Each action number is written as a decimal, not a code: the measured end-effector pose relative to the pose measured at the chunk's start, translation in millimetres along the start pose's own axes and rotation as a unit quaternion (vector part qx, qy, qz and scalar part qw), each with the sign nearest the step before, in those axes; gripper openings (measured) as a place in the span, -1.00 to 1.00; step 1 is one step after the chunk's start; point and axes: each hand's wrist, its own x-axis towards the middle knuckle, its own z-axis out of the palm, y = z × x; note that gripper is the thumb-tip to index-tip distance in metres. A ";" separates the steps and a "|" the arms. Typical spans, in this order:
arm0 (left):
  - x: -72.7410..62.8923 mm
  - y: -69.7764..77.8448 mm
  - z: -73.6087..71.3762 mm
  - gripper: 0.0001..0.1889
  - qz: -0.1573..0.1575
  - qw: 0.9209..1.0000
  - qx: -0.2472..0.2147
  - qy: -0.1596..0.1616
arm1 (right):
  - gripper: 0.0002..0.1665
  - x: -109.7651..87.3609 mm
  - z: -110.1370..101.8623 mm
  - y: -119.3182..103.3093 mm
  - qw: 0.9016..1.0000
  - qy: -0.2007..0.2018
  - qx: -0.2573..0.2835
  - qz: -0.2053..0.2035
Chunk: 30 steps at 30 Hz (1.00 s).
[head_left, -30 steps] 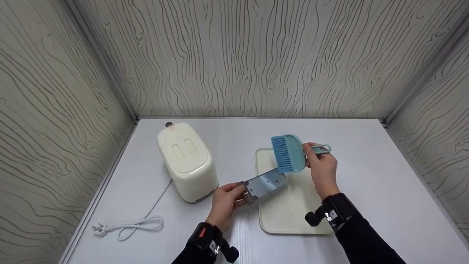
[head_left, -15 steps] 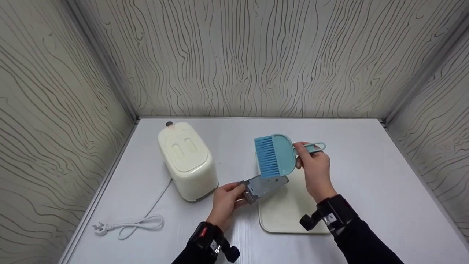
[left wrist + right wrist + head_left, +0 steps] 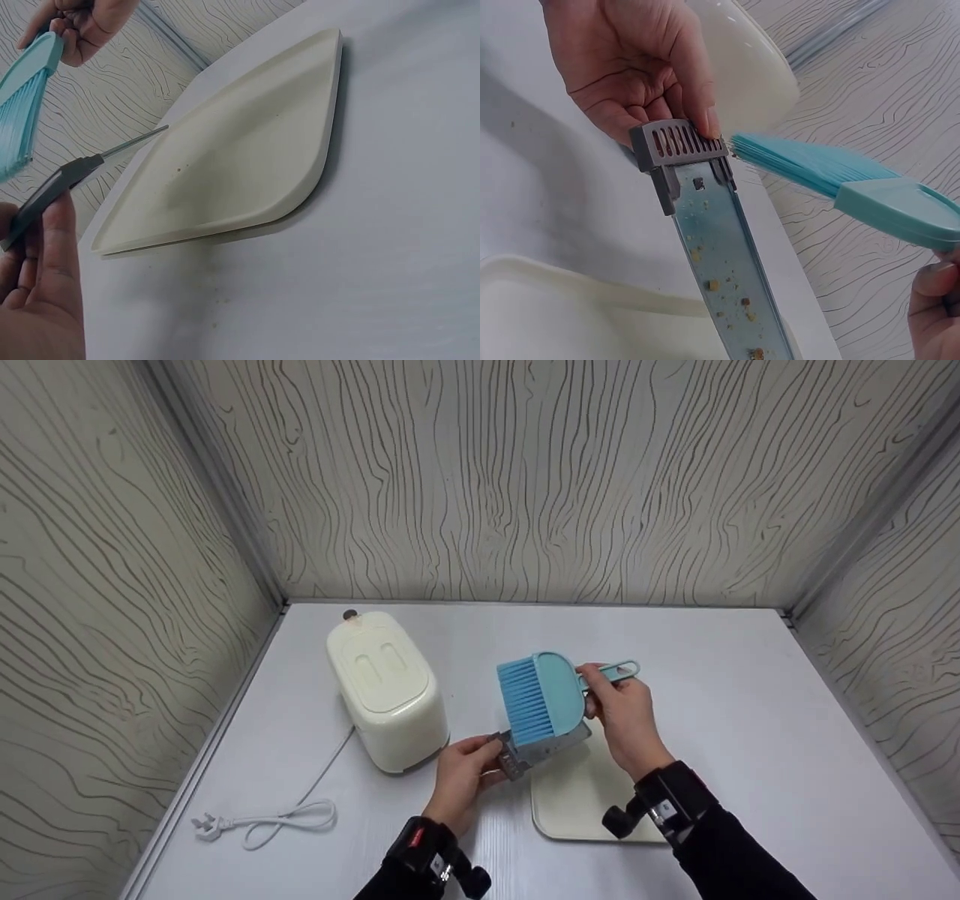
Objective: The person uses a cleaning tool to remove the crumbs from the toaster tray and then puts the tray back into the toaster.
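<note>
My left hand (image 3: 461,776) pinches a thin metal crumb tray (image 3: 721,229) by its dark grey slotted end (image 3: 686,142), thumb on top. Brown and yellowish crumbs (image 3: 746,301) lie scattered over the metal in the right wrist view. My right hand (image 3: 628,724) grips the handle of a light-blue hand brush (image 3: 561,694). In the right wrist view its bristles (image 3: 802,161) reach close to the slotted end, beside my left thumb. The crumb tray is held above a cream serving tray (image 3: 574,817), tilted in the left wrist view. From the head view, the brush hides much of the metal.
A cream toaster (image 3: 386,682) with a lid over its top stands left of my hands. Its white cord and plug (image 3: 210,826) lie coiled on the white table (image 3: 750,720) at the front left. A few crumbs (image 3: 178,170) lie on the serving tray. Wood-patterned walls (image 3: 480,480) enclose the table.
The brush in my right hand has moved left and slightly toward me, from the crumb tray's far end to its slotted end. My left hand and the crumb tray stay almost in place.
</note>
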 end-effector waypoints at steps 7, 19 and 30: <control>-0.8 -1.0 1.4 -0.60 0.004 1.000 -0.007 0.000 | -0.54 3.0 2.8 11.2 1.000 -0.004 0.002 0.009; -1.1 -3.3 1.0 -0.63 0.011 1.000 -0.013 -0.002 | -0.48 13.4 -9.2 15.7 0.998 0.019 -0.063 -0.007; -1.0 -4.7 -4.4 -0.63 0.019 1.000 -0.011 -0.009 | -0.42 21.6 -32.2 15.0 0.992 0.060 -0.114 -0.001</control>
